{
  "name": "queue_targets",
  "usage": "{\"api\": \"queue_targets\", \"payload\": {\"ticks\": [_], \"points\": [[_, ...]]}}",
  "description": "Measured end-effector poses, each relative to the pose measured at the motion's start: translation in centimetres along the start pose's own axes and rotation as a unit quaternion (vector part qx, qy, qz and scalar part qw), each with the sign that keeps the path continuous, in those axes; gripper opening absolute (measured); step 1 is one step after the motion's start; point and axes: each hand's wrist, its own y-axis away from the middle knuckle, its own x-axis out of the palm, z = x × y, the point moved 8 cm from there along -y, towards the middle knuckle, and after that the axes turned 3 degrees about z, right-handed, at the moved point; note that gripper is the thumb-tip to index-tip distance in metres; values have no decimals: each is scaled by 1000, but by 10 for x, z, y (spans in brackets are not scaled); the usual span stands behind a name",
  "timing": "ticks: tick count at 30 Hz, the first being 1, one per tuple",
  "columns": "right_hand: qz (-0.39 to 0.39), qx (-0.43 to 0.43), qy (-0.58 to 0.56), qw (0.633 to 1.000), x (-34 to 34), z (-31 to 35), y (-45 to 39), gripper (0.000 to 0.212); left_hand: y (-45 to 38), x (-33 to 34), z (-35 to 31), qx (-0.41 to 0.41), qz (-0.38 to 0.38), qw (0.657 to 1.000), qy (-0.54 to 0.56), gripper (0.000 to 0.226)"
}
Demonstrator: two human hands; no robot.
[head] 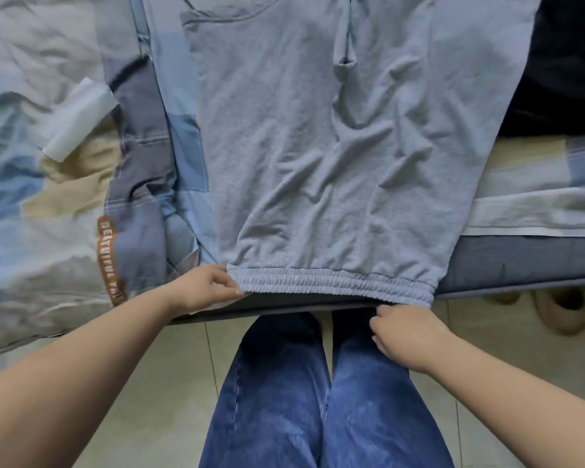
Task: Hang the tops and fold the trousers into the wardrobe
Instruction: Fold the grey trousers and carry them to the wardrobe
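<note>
Nearest: person's jeans over tile floor. Left hand pinches left end of the elastic waistband; right hand has fingers curled at the right end, gripping it. 2 hands, 1 garment. Grey-blue trousers lie flat on the bed, waistband at near edge, legs running away. Patchwork quilt left, dark garment far right. Looks like folding not yet started; wardrobe not in view, stowing and hanging tops left.

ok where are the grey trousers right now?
In the head view, the grey trousers lie flat on the bed, centre frame, waistband at the near edge, pinched by the left hand and right hand.
</note>
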Motion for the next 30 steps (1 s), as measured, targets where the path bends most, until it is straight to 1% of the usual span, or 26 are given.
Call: {"api": "queue_targets", "payload": {"ticks": [2,5,8,10,12,14,16,19,21,23,26,28,30], "points": [[-72,-21,-61,995,-37,19,-16,31,-3,-21,-7,-2,-42,998,35,19],[-155,-50,-109,981,-92,44,-49,32,-16,-64,-12,-6,-146,987,61,16],[-192,-63,-130,971,-138,62,-84,32,-36,-99,-21,0,-216,968,125,26],[-205,-81,-124,968,-162,76,-105,32,-48,-121,-27,4,-262,957,125,32],[-221,-108,-87,965,-183,93,-124,29,-60,-140,-32,14,-295,948,116,34],[-226,-128,-65,964,-198,108,-140,26,-72,-155,-37,30,-304,947,97,37],[-213,-126,-72,966,-207,119,-158,29,-84,-168,-38,44,-312,943,103,41],[-148,-93,-85,981,-201,125,-185,35,-92,-182,-37,57,-317,935,147,42],[-102,-67,-87,989,-191,126,-197,36,-94,-188,-42,71,-316,934,152,40],[-88,-50,-94,990,-185,126,-202,44,-94,-195,-46,81,-324,930,157,34],[-119,-54,-98,987,-188,123,-200,47,-94,-202,-48,88,-339,915,199,24],[-150,-65,-107,981,-193,117,-194,48,-93,-205,-51,93,-345,902,244,25],[-197,-77,-134,968,-200,108,-181,49,-89,-209,-62,105,-338,887,298,27]]}}
